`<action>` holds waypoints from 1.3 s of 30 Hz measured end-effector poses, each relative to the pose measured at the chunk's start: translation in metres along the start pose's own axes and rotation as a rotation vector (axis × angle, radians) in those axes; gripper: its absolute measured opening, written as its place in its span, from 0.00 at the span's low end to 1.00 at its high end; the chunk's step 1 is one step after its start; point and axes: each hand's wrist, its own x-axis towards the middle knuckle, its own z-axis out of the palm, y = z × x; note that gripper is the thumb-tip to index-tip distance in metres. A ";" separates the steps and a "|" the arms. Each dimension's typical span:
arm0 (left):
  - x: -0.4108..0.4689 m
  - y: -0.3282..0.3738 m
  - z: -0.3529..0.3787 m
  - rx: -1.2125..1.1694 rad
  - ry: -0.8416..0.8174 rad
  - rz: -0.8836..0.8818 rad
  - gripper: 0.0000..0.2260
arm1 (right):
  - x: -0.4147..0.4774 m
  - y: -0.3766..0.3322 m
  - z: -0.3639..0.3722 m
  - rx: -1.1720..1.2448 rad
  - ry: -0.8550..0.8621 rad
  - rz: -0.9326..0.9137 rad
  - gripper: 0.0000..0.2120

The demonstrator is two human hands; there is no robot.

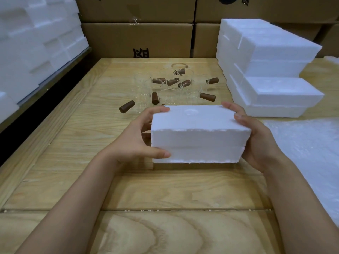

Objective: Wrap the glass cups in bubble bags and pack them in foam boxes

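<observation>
A closed white foam box sits in the middle of the wooden table, its two halves joined at a seam. My left hand grips its left end, thumb on the front face and fingers on top. My right hand grips the right end the same way. Behind the box stand several clear glass cups with brown wooden handles, crowded together. A sheet of bubble bags lies at the right of the table.
A stepped stack of white foam boxes stands at the back right. More foam pieces are piled along the left on a shelf. Brown cardboard cartons form a wall behind the table.
</observation>
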 end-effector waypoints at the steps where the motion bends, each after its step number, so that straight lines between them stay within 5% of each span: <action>1: 0.001 0.002 -0.001 -0.003 0.007 0.009 0.38 | 0.002 -0.003 0.000 -0.009 0.005 -0.004 0.20; 8: 0.015 0.020 -0.016 -0.192 -0.085 -0.025 0.36 | 0.023 -0.036 0.007 -0.025 0.079 0.016 0.17; 14: 0.044 0.040 -0.022 -0.191 0.129 -0.269 0.32 | 0.051 -0.058 0.015 -0.087 0.077 0.176 0.10; 22: 0.057 0.045 -0.027 -0.186 0.311 -0.415 0.27 | 0.063 -0.053 0.017 -0.140 0.098 0.268 0.12; 25: 0.056 0.048 -0.023 -0.214 0.324 -0.389 0.18 | 0.063 -0.053 0.018 -0.175 0.138 0.203 0.15; 33: 0.061 0.046 -0.048 -0.549 0.536 -0.234 0.14 | 0.082 -0.059 0.061 -0.122 0.159 -0.154 0.30; 37: 0.072 0.050 -0.087 -0.563 0.654 -0.155 0.14 | 0.124 -0.063 0.098 -0.103 0.070 -0.121 0.12; 39: 0.080 0.050 -0.110 -0.571 0.677 -0.126 0.08 | 0.151 -0.062 0.116 -0.164 0.042 -0.121 0.12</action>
